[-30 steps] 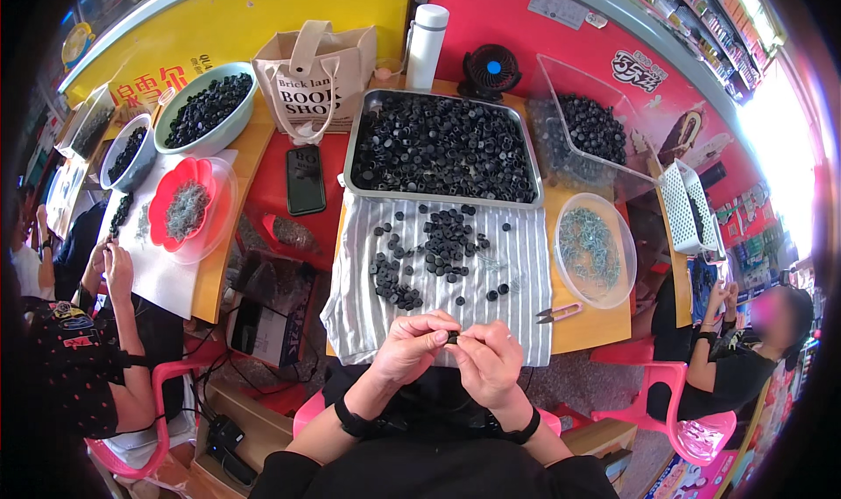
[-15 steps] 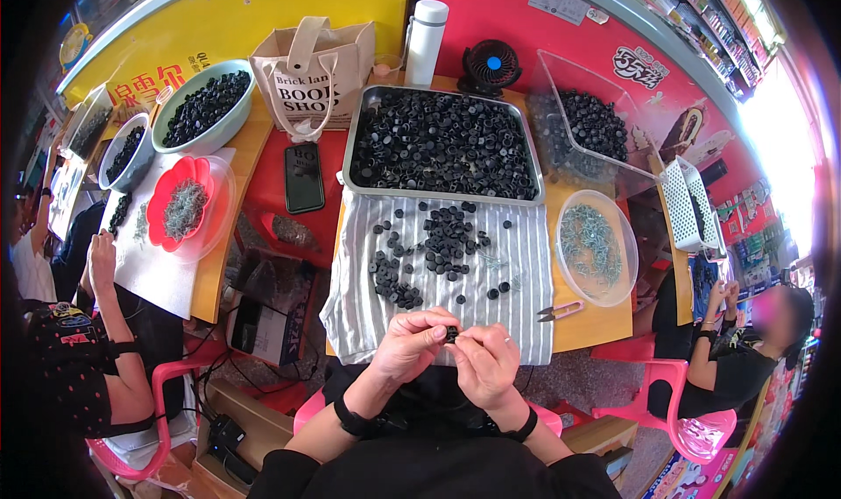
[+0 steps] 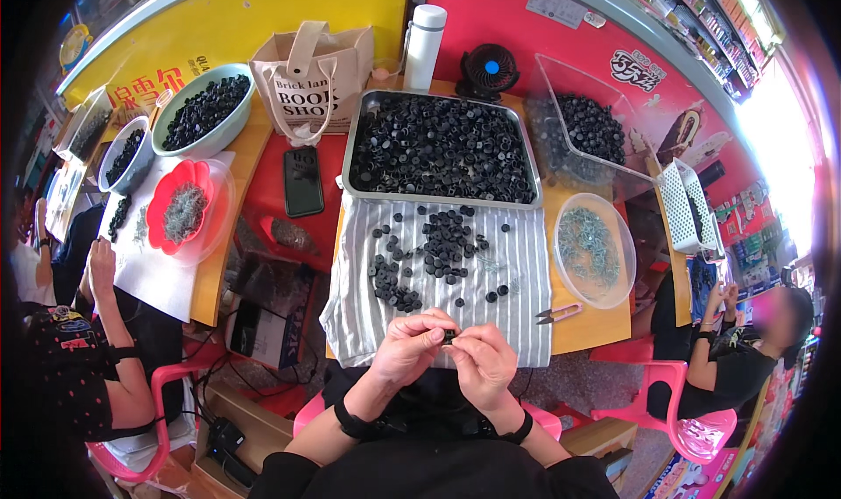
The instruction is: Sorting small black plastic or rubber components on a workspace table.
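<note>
My left hand point(image 3: 410, 345) pinches a small black round part point(image 3: 449, 336) between thumb and fingertips, over the front edge of the striped cloth point(image 3: 517, 333). From the other side, the fingers of my right hand point(image 3: 483, 360) close on the same part; whether they also grip a fine metal piece is too small to tell. Several loose black round parts point(image 3: 446, 236) lie in piles on the cloth beyond my hands, with a few thin metal pieces beside them. Behind the cloth stands a metal tray point(image 3: 349, 190) heaped with similar black parts.
To the right sit thread snips point(image 3: 560, 312), a clear round dish point(image 3: 632, 276) of thin metal pieces and a clear bin point(image 3: 545, 105) of black parts. At the back are a white bottle point(image 3: 424, 50), a black fan point(image 3: 490, 70) and a tote bag point(image 3: 298, 78). Co-workers sit on both sides.
Both hands stay almost in place, still gripping the small black part, with only slight finger movement. The loose parts on the cloth look the same.
</note>
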Available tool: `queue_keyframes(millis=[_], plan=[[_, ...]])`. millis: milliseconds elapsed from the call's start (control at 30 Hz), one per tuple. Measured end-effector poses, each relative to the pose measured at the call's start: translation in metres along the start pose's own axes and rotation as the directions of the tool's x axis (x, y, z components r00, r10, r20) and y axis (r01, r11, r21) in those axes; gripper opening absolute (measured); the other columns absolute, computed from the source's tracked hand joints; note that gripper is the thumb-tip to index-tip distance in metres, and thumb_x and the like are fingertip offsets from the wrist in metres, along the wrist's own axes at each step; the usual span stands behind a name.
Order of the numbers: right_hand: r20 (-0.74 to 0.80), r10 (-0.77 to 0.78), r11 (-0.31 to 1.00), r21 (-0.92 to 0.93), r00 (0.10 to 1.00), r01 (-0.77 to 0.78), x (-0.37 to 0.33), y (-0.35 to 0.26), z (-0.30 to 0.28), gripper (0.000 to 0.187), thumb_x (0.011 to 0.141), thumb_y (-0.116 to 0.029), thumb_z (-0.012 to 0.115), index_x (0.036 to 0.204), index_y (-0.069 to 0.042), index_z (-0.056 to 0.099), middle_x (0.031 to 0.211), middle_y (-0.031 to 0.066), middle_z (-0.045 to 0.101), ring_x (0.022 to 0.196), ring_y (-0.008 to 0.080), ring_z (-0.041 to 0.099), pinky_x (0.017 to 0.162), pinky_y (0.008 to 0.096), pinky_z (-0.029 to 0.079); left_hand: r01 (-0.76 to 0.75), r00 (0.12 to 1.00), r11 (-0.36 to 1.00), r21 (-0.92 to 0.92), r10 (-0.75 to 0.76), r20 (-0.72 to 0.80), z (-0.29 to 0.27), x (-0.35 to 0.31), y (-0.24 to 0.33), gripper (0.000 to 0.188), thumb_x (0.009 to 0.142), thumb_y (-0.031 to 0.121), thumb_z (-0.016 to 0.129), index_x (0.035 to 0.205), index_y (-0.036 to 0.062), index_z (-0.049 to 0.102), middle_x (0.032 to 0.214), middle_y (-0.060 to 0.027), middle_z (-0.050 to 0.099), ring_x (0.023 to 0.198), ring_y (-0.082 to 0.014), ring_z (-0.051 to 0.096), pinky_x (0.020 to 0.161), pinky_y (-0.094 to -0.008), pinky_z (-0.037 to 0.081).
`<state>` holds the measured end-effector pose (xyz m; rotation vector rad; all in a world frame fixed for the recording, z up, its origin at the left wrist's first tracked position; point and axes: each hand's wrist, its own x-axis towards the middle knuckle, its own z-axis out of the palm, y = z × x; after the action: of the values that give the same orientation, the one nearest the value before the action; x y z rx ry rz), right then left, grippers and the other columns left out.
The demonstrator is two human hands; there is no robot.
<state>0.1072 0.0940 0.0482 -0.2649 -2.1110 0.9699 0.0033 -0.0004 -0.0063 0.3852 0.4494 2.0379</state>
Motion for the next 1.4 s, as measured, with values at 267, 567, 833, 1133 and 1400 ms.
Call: queue_keyframes(millis=[267,567,833,1133,1400], plan=[[0.037,0.142,0.983,0.11,0.989,-0.145,-0.001,0.004,-0.002,0.018,0.071,0.006,0.076,0.082,0.0,0.063,0.079,0.0084,0.061,0.07,0.0169,0.059,0.06,0.0264,0.047,-0.013,1.0,1.0,0.024,0.013,-0.018,0.004,0.0,0.001,0.017,0.091,0.003,0.06,0.104,-0.0032,0.068,0.101,-0.0098,0.061,0.093,-0.0165,0.058,0.083,-0.0282,0.046],[0.04,0.136,0.982,0.124,0.99,-0.14,-0.002,0.01,0.002,0.017,0.075,0.001,0.077,0.083,0.0,0.062,0.079,0.008,0.059,0.066,0.0142,0.056,0.055,0.0241,0.044,-0.033,0.999,0.998,0.048,0.035,-0.033,0.0,0.0,-0.001,0.016,0.091,0.003,0.059,0.104,-0.0032,0.068,0.1,-0.0091,0.06,0.094,-0.0165,0.057,0.084,-0.0291,0.046],[0.037,0.117,0.983,0.139,0.992,-0.121,-0.006,0.011,0.008,0.019,0.079,-0.002,0.074,0.083,-0.001,0.056,0.075,0.0089,0.056,0.064,0.0195,0.055,0.055,0.0285,0.044,-0.053,0.997,0.998,0.039,0.055,-0.045,0.005,0.0,0.0,0.016,0.091,0.004,0.06,0.102,-0.0037,0.068,0.098,-0.0106,0.06,0.092,-0.0182,0.058,0.084,-0.0297,0.046],[0.105,0.245,0.923,0.279,0.964,-0.265,-0.013,0.018,0.009,0.015,0.083,-0.002,0.07,0.083,-0.002,0.056,0.074,0.0077,0.053,0.062,0.0159,0.051,0.053,0.0276,0.041,-0.046,0.999,0.998,0.045,0.047,-0.013,0.002,-0.001,-0.002,0.016,0.091,0.005,0.062,0.103,-0.0028,0.069,0.099,-0.0079,0.06,0.093,-0.0165,0.056,0.084,-0.0293,0.045],[0.109,0.137,0.963,0.218,0.985,-0.158,-0.007,0.018,0.011,0.019,0.082,0.0,0.072,0.092,-0.002,0.055,0.077,0.0072,0.057,0.061,0.0115,0.052,0.051,0.0236,0.04,-0.046,0.998,0.998,0.031,0.047,-0.041,-0.002,-0.003,0.0,0.015,0.092,0.004,0.06,0.102,-0.0027,0.069,0.099,-0.008,0.06,0.093,-0.016,0.056,0.085,-0.0293,0.044]])
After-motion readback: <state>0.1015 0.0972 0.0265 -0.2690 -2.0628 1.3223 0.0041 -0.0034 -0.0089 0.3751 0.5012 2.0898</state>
